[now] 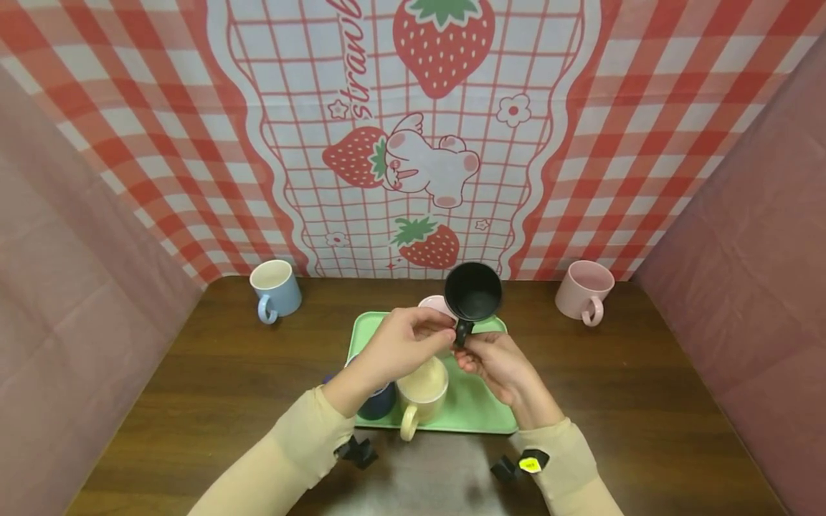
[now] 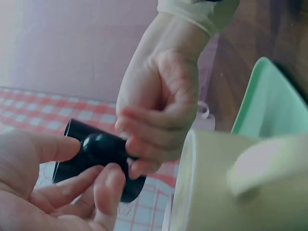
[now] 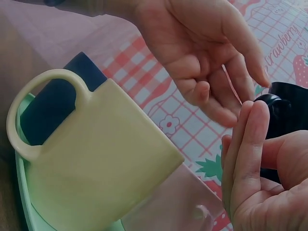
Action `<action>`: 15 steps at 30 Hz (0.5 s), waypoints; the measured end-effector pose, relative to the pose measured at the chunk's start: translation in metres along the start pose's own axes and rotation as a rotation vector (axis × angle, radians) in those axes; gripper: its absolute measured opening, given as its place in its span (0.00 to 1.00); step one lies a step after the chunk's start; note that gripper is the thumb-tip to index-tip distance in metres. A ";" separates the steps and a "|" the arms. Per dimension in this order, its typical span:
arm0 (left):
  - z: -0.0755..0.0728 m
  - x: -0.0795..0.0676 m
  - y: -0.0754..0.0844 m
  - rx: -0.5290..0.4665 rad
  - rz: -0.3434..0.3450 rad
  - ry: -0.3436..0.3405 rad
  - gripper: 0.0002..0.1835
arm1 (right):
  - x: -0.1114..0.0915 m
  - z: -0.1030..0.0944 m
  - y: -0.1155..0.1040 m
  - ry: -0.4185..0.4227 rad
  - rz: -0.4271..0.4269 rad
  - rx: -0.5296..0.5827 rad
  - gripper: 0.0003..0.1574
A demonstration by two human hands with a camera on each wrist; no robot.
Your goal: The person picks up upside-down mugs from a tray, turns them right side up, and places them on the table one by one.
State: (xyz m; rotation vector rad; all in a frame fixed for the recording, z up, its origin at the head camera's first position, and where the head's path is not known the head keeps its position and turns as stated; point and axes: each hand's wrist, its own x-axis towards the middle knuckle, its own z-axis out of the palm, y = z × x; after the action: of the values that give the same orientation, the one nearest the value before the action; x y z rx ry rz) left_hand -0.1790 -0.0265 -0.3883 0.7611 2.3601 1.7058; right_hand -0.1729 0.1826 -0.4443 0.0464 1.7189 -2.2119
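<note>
A black mug [image 1: 473,290] is held up over the far part of a green tray [image 1: 480,401], its dark inside facing the head camera. My right hand [image 1: 503,364] grips it by the handle, fingers and thumb around the lower part in the right wrist view. My left hand [image 1: 396,342] is close beside the handle, thumb and fingers apart around it in the left wrist view. Under my left hand on the tray stand a cream-yellow mug [image 1: 426,387] and a navy mug [image 1: 377,405], partly hidden by the wrist. Behind them is a pale pink mug [image 1: 434,303], mostly covered.
At the back left of the wooden table [image 1: 213,387] stands a light blue mug [image 1: 277,290]. A pink mug [image 1: 584,290] is at the back right. A strawberry-print cloth [image 1: 426,165] hangs behind the table, with pink cloth walls [image 1: 742,287] at both sides.
</note>
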 end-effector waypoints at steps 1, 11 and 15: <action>0.003 0.001 0.000 -0.005 0.001 0.006 0.13 | 0.000 0.001 0.000 0.000 -0.002 0.000 0.19; 0.020 0.001 0.004 -0.075 -0.050 0.052 0.12 | -0.001 0.005 0.000 0.026 -0.011 -0.002 0.21; 0.022 0.001 0.003 -0.099 -0.074 0.082 0.11 | -0.001 0.006 0.000 0.012 -0.016 -0.001 0.22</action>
State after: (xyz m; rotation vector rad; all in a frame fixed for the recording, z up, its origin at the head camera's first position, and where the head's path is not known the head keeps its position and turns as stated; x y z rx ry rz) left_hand -0.1702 -0.0066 -0.3928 0.5912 2.3033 1.8405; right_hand -0.1713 0.1770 -0.4425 0.0458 1.7322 -2.2272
